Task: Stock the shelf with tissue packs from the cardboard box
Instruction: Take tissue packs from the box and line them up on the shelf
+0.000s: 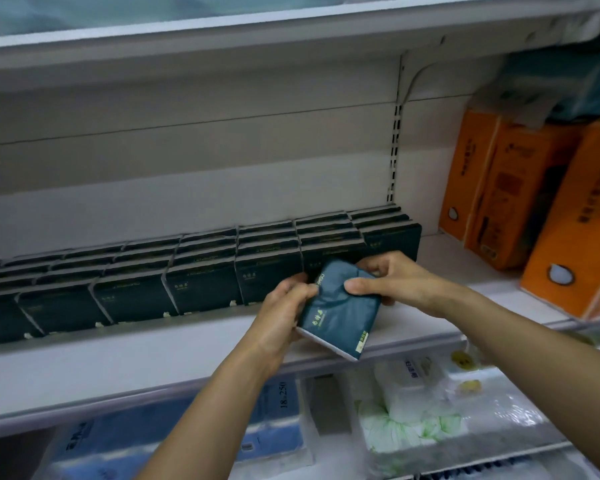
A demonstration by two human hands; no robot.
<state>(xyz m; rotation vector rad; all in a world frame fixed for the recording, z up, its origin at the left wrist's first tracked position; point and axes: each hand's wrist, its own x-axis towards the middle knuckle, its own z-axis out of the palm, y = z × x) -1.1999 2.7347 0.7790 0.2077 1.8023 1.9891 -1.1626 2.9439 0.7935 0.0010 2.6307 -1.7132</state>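
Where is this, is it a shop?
Probably a shop aisle. White metal shelves hold rows of identical dark tissue packs, orange packs stand beside them, and wrapped packs fill the shelf below.

head | forward-down | close to shelf (194, 355) | edges perhaps blurred

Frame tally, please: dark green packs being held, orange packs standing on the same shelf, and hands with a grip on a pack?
dark green pack, held: 1
orange packs: 3
hands gripping, left hand and right hand: 2
Total: 6
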